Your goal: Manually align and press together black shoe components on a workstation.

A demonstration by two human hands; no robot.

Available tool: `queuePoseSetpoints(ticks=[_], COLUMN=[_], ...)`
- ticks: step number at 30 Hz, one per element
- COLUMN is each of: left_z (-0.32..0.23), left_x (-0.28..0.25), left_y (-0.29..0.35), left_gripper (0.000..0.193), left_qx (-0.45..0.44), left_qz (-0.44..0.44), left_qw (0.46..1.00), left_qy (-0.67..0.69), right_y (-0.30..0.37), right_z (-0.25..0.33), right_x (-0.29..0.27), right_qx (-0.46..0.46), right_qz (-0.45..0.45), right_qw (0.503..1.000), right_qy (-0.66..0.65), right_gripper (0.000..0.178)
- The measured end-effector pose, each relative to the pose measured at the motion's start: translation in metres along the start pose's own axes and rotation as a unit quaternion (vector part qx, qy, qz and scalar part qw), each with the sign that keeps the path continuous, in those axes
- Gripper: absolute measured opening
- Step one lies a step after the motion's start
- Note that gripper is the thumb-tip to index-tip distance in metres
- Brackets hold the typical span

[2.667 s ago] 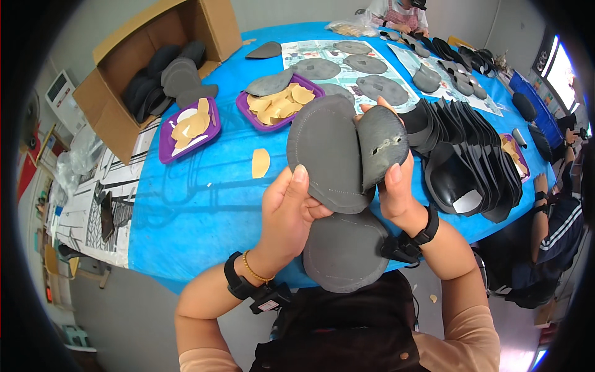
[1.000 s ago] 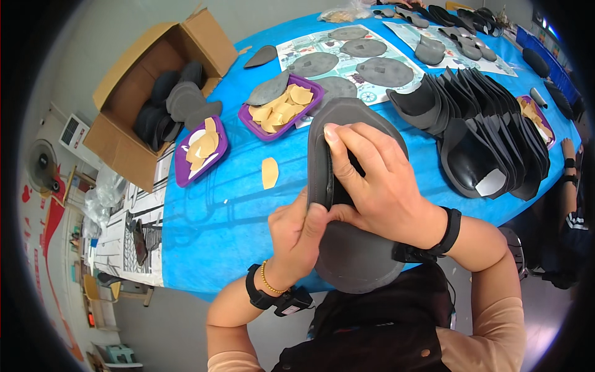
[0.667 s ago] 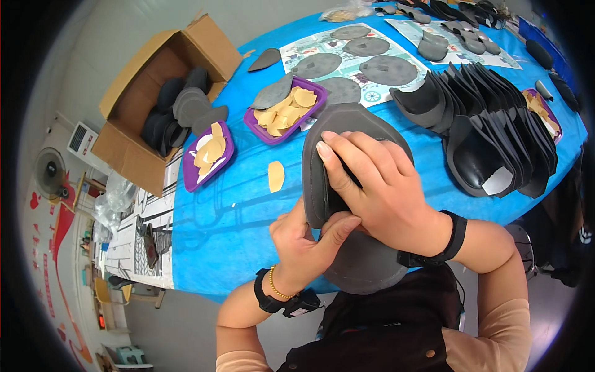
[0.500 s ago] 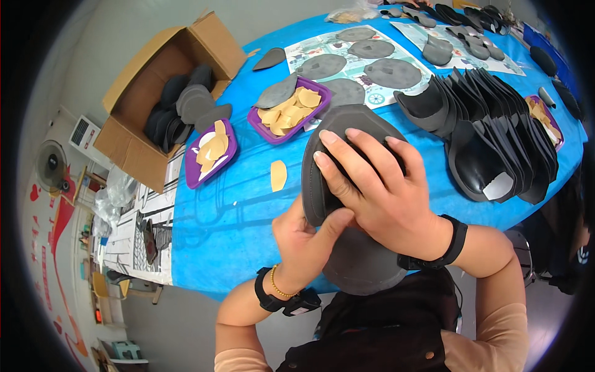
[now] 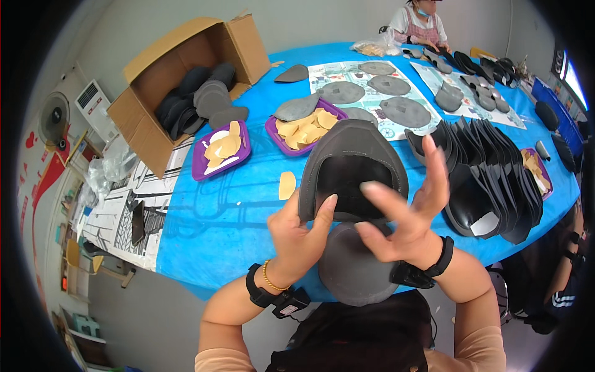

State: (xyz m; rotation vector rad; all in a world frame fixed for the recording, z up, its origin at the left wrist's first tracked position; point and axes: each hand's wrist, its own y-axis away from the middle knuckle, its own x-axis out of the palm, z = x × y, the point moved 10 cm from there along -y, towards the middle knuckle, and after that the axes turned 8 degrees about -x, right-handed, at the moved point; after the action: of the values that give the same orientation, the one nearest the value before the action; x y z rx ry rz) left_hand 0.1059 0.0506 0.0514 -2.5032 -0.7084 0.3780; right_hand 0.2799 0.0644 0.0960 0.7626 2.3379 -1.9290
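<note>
A dark grey padded piece (image 5: 353, 137), with a curved stitched seam and a glossy black hollow, stands tilted up before me. My left hand (image 5: 296, 234) grips its lower left edge, thumb over the front and fingers behind. My right hand (image 5: 406, 226) is spread at the piece's lower right, holding nothing, with some fingers blurred by motion; contact with the piece is unclear. Beneath both hands, a rounded matte grey piece (image 5: 356, 273) lies at the table's near edge. A beige curved scrap (image 5: 287, 185) rests left of the padded piece.
Two purple trays (image 5: 246, 152) hold beige pieces. An open cardboard box (image 5: 137, 139) contains dark pads. Stacked black shaped pieces (image 5: 474, 198) stand at right on the blue table cover (image 5: 211, 242). Grey ovals lie on a printed sheet (image 5: 319, 71). Another person (image 5: 424, 28) sits at the far side.
My right hand has lifted off the padded piece and spread its fingers, uncovering the glossy hollow. My left hand keeps its hold. The view has shifted, bringing the far person into sight.
</note>
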Motion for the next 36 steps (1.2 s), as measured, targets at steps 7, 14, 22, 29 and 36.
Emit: queuePoseSetpoints(ticks=[7, 14, 22, 29, 36], left_z=[-0.003, -0.001, 0.004, 0.000, 0.001], left_x=[-0.004, 0.003, 0.012, 0.008, 0.008], left_y=[-0.002, -0.007, -0.014, -0.012, -0.007], left_gripper=[0.021, 0.021, 0.029, 0.027, 0.026], left_qx=[-0.007, -0.037, -0.053, -0.029, -0.044], left_qz=[0.028, 0.047, 0.159, 0.148, 0.117], left_qw=[0.999, 0.996, 0.978, 0.986, 0.990], left_qy=[-0.014, 0.060, 0.122, 0.075, 0.071], right_y=[0.045, 0.046, 0.023, 0.032, 0.038], right_z=[-0.030, -0.019, -0.011, -0.008, -0.010], right_x=[0.063, 0.067, 0.053, 0.057, 0.061], right_qx=[0.417, 0.385, 0.196, 0.234, 0.284], right_qz=[-0.018, 0.095, 0.108, 0.133, 0.122], right_qw=[0.679, 0.723, 0.873, 0.848, 0.810], right_qy=[-0.603, -0.566, -0.432, -0.456, -0.498], right_gripper=[0.079, 0.067, 0.066, 0.068, 0.070])
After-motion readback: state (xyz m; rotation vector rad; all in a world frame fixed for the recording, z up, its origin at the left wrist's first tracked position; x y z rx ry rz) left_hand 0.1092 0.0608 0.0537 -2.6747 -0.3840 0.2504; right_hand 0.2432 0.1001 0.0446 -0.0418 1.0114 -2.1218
